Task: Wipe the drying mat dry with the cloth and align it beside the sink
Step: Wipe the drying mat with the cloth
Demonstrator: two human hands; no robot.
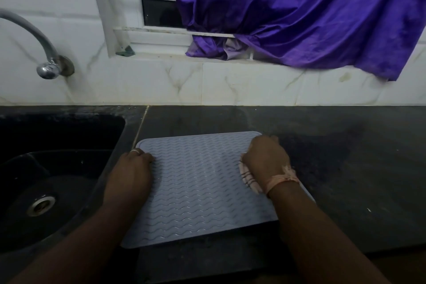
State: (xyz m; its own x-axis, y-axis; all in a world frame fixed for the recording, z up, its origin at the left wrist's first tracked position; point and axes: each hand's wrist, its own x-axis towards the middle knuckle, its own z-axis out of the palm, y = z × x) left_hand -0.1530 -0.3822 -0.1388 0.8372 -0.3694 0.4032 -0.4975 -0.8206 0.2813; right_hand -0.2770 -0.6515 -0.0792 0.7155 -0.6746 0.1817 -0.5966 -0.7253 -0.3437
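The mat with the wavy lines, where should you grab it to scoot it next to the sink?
Probably by the drying mat's two side edges. It lies flat on the dark counter, thin and floppy-looking, so one corner might just fold. The left hand already rests on the edge nearest the sink; the right hand, holding the cloth, sits at the opposite edge. Come from both sides and slide it.

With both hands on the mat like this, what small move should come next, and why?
Probably sweep the right hand leftward across the drying mat, pressing the cloth down. The cloth sits bunched under that hand at the mat's right edge, so the ribbed middle lies uncovered ahead of it. The left hand rests on the left edge, nearest the sink, and looks placed to steady the mat.
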